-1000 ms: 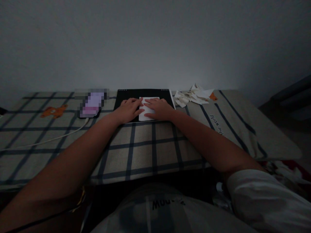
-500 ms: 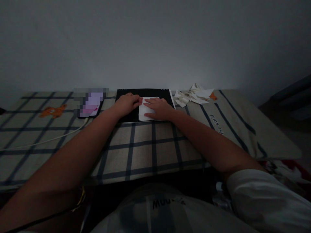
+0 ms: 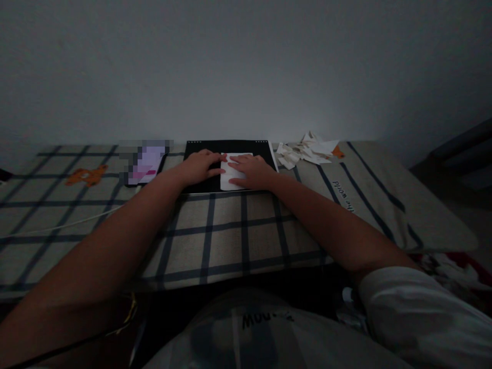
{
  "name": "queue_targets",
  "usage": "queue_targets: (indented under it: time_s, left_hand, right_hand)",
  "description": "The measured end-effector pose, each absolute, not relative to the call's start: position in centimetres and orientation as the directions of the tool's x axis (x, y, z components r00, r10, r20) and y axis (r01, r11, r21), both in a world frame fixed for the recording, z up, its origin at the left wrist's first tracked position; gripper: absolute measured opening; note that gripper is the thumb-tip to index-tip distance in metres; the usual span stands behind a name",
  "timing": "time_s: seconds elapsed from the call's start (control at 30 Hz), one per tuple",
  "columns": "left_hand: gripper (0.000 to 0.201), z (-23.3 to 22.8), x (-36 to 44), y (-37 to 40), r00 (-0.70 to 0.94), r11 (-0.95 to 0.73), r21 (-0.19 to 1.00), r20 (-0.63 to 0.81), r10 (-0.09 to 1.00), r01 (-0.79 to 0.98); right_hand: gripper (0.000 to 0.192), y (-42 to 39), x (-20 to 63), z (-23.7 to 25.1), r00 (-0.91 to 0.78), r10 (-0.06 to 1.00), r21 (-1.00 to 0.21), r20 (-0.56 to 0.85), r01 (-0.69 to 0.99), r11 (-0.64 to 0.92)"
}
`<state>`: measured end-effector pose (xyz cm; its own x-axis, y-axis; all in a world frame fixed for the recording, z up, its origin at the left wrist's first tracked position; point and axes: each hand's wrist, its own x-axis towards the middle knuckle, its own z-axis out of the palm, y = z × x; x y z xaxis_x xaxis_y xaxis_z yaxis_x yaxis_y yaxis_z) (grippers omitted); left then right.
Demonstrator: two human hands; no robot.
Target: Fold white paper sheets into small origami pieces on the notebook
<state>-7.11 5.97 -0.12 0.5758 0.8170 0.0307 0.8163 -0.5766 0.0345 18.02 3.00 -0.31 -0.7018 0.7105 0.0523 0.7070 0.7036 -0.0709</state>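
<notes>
The room is dim. A white sheet of paper (image 3: 230,179) lies on a black board (image 3: 200,185) at the far edge of the bed (image 3: 230,236), close against the wall (image 3: 246,66). The bed is covered in a beige cloth crossed with dark lines.

The left hand (image 3: 200,167) rests palm down on the board, its fingertips touching the left edge of the paper; the fingers are loosely bent and grip nothing. The right hand (image 3: 251,171) lies flat on top of the paper, fingers spread and pressing it down, with nothing held in it.

Just left of the board sits a phone (image 3: 148,163) with a lit screen, and a pale cable (image 3: 77,221) runs from near it across the cloth toward the left. To the right of the board, near the wall, there is a heap of torn paper scraps (image 3: 307,151). An orange bear print (image 3: 85,176) shows on the cloth at the far left.
</notes>
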Motion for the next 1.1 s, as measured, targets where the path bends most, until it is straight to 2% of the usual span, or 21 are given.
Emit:
queue_targets:
  time_s: [0.27,0.37,0.8,1.1]
  left_hand:
    - [0.076,0.9,-7.6,6.2,0.623,-0.619,0.071,-0.089,0.777,0.782]
    - [0.077,1.2,-7.5,6.0,0.613,-0.609,0.069,-0.11,0.782,0.79]
    - [0.09,1.0,-7.0,5.5,0.611,-0.605,0.091,-0.068,0.789,0.791]
    - [0.11,1.0,-6.8,4.8,0.586,-0.579,0.091,-0.107,0.803,0.81]
  right_hand:
    - [0.076,3.1,18.2,-0.5,-0.708,0.702,-0.066,0.076,0.699,0.712]
    - [0.075,3.2,18.2,-0.7,-0.714,0.696,-0.067,0.081,0.693,0.718]
    - [0.071,3.2,18.0,-0.7,-0.698,0.712,-0.044,0.075,0.711,0.702]
    - [0.068,2.8,17.9,-0.3,-0.691,0.721,-0.052,0.056,0.719,0.693]
